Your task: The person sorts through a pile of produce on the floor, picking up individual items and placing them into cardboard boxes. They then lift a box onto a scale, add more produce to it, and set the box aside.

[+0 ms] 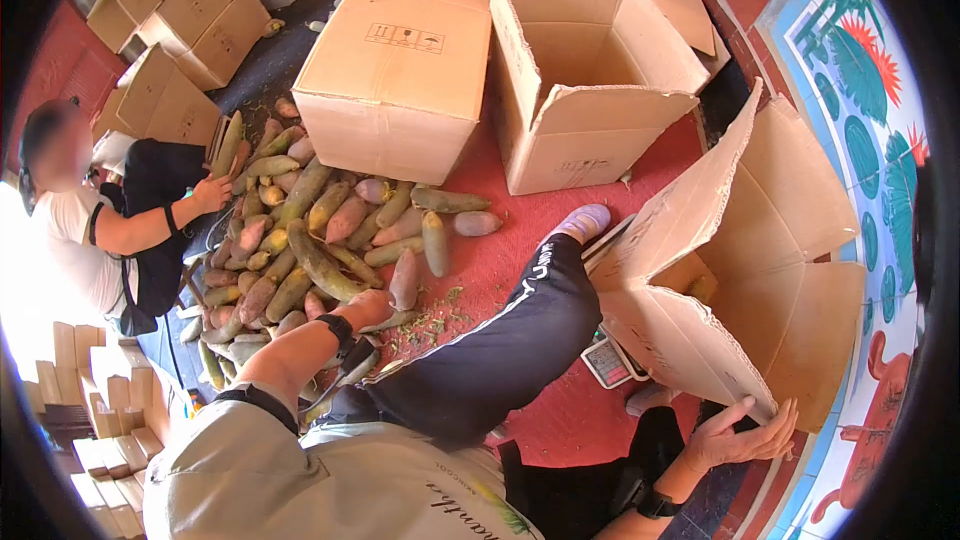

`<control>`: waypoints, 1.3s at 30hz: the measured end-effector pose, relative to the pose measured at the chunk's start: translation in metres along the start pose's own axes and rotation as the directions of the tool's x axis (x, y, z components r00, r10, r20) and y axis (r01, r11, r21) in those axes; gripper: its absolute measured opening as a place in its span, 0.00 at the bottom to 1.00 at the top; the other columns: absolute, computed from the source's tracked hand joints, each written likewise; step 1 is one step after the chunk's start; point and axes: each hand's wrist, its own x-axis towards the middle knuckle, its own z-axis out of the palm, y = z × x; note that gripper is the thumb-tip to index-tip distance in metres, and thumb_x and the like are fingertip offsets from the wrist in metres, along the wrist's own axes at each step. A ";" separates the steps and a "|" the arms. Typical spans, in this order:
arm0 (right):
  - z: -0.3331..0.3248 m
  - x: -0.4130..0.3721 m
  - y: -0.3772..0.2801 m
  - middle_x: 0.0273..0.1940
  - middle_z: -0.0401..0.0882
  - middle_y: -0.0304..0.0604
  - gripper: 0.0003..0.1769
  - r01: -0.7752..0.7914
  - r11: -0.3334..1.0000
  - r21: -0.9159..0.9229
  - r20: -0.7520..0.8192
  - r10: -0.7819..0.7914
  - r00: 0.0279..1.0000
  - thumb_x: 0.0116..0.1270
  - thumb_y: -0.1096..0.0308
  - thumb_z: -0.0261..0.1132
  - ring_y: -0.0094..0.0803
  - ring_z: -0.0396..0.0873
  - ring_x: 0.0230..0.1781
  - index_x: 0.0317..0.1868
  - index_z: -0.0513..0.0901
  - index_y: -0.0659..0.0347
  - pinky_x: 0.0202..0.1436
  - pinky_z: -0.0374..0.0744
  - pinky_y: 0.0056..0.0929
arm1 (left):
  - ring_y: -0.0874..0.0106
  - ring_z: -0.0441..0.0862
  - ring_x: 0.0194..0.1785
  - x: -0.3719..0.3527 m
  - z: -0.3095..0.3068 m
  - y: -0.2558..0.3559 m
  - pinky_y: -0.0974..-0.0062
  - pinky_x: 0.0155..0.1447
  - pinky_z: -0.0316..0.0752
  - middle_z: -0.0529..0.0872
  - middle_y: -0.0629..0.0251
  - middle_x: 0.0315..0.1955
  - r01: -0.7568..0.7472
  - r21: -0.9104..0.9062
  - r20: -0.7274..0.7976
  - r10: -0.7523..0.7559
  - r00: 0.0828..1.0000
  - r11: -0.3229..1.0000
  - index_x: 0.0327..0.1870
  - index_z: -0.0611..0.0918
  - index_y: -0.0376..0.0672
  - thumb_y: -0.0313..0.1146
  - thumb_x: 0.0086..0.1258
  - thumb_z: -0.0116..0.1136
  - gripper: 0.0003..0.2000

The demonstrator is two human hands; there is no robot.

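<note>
A heap of long green and pink radishes [290, 210] lies on the floor to my left. My left hand [368, 308] is at the near side of this heap, its fingers curled down over a green radish [398, 321]; the fingertips are partly hidden. An upright pink radish [404, 280] is just beyond it. On my right stands an open cardboard box [790, 330] with its flaps raised. My right hand [742, 433] grips the edge of its near flap, thumb on one side and fingers on the other. A yellowish-green vegetable [703, 288] shows inside that box.
A scale with a display [607, 362] sits under the box's edge. Ahead are a closed carton [395, 60] and an open carton [580, 140]. A co-worker [130, 220] sits left, touching the heap. Folded cardboard [110, 400] is stacked lower left; a painted wall [860, 160] borders the right.
</note>
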 end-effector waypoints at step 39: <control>0.001 0.003 -0.019 0.51 0.71 0.43 0.17 -0.207 0.921 0.329 -0.067 0.241 0.968 0.57 0.67 0.57 0.38 0.67 0.57 0.49 0.75 0.57 0.63 0.59 0.55 | 0.52 0.78 0.48 0.065 -0.027 -0.037 0.62 0.53 0.71 0.82 0.51 0.41 -0.284 0.097 0.040 0.282 0.959 0.954 0.50 0.78 0.43 0.36 0.63 0.52 0.15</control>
